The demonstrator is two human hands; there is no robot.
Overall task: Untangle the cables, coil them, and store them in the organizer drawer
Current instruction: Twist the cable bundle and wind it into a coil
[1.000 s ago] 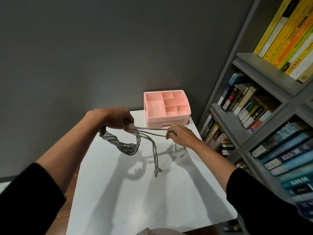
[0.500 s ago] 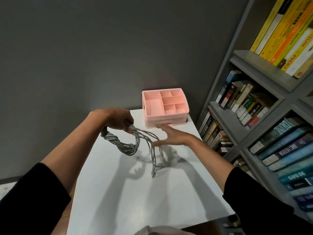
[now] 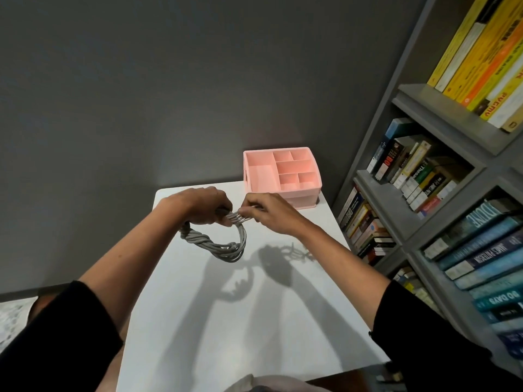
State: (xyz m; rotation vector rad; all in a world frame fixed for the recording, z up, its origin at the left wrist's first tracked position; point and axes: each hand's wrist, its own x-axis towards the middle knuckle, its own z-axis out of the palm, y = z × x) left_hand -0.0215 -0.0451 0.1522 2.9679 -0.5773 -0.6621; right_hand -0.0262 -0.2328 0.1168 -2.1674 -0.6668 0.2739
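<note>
Near the organizer (image 3: pixel 281 176), left hand (image 3: pixel 202 205) grips the coil (image 3: pixel 220 244) steady; right hand (image 3: pixel 267 212) pinches its loose strands, likely to finish wrapping.

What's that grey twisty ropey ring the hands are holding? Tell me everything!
The grey bundle of cables is several thin cords twisted together like rope and bent into a loop. It looks rubbery and matte. It hangs above the white table, casting a shadow. The left hand grips its top; the right hand pinches the strands beside it.
</note>
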